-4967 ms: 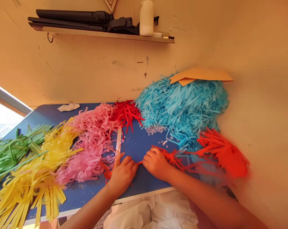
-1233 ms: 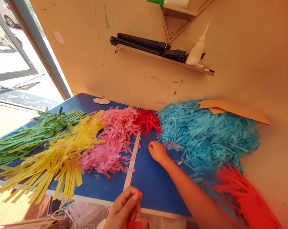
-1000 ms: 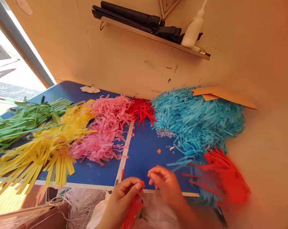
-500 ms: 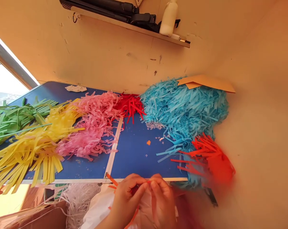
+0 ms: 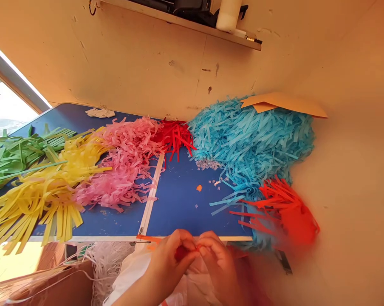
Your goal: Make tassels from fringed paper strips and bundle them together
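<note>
My left hand [image 5: 171, 261] and my right hand [image 5: 216, 261] meet just below the front edge of the blue table [image 5: 179, 208], over a white plastic bag [image 5: 131, 276]. Both pinch a small bunch of orange-red paper strips [image 5: 181, 251]; one strip sticks out to the left. A pile of orange-red strips [image 5: 284, 208] lies at the table's right front, beside a big heap of light blue strips [image 5: 252, 140].
From the left lie green strips [image 5: 16, 151], yellow strips [image 5: 42, 187], pink strips [image 5: 122, 165] and red strips [image 5: 174, 136]. A tan card [image 5: 284, 102] rests on the blue heap. A wall shelf [image 5: 185, 23] holds a white bottle [image 5: 227, 12]. White shreds [image 5: 103, 263] sit below the table.
Both hands left the tabletop and came together below its front edge with orange-red strips. Since half a second ago they have closed tighter on the bunch; the camera tilted slightly.
</note>
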The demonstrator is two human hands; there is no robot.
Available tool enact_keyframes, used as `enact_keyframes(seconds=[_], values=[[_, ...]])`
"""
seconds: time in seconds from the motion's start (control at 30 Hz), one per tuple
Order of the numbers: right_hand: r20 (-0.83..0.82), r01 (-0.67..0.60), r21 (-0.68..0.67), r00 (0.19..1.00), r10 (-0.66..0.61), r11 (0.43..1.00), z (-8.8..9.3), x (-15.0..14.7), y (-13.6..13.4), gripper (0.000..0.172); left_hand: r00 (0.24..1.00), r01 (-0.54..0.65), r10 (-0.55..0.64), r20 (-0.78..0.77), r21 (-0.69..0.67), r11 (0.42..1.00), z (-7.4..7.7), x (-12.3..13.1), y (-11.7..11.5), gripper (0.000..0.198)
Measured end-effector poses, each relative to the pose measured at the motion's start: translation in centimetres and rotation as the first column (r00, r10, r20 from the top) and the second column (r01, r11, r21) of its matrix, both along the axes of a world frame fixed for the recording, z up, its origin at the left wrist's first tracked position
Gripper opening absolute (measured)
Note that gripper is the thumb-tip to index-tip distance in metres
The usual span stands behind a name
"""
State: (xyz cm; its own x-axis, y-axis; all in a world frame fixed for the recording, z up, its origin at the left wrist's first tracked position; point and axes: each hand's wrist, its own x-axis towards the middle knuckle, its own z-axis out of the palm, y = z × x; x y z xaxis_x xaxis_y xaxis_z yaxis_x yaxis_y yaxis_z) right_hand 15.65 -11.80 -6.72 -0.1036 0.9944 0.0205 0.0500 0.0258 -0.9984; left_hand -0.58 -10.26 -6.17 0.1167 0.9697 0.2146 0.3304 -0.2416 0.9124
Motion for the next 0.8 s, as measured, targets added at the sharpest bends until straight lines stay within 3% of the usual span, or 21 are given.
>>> enact_keyframes(seconds=[0.13,0.27,0.37,0.47,0.57,0.63,0.7,0.8], values=[[-0.107,-0.088,0.006,0.99,0.088,0.996,-0.7,0.4,0.1,0.024,0.994,0.105,-0.105,0.0,0.043,0.994,0.1,-0.6,0.2,0.015],[-0.049,-0.139,0.101,0.988,0.145,0.985,-0.8,1.0,0.4,0.016,0.99,0.143,-0.14,-0.031,0.14,0.98,0.0,-1.0,0.3,0.011],[-0.007,-0.07,0.146,0.997,0.072,0.987,-0.5,1.1,0.2,0.015,0.985,0.174,-0.172,-0.025,0.149,0.973,0.2,-1.2,0.2,0.011],[0.025,0.014,0.136,1.0,-0.017,0.991,-0.2,0.7,-0.5,0.019,0.979,0.203,-0.202,-0.012,0.05,0.978,0.7,-1.2,0.1,0.003],[0.105,0.015,0.181,0.994,-0.034,0.983,0.0,0.3,-1.0,0.015,0.981,0.195,-0.195,-0.026,-0.012,0.981,1.0,-0.9,-0.1,0.011],[0.2,-0.03,0.221,0.98,-0.015,0.975,-0.1,0.2,-1.1,0.011,0.986,0.156,-0.155,-0.056,0.021,0.988,1.0,-0.7,-0.2,0.012],[0.225,-0.088,0.202,0.973,0.041,0.975,-0.2,0.4,-1.0,0.01,0.989,0.134,-0.129,-0.071,0.074,0.988,0.8,-0.6,-0.3,0.012],[0.069,-0.093,0.101,0.994,0.087,0.991,-0.5,0.9,-0.6,0.013,0.986,0.156,-0.149,-0.076,0.098,0.983,0.5,-0.9,-0.2,0.013]])
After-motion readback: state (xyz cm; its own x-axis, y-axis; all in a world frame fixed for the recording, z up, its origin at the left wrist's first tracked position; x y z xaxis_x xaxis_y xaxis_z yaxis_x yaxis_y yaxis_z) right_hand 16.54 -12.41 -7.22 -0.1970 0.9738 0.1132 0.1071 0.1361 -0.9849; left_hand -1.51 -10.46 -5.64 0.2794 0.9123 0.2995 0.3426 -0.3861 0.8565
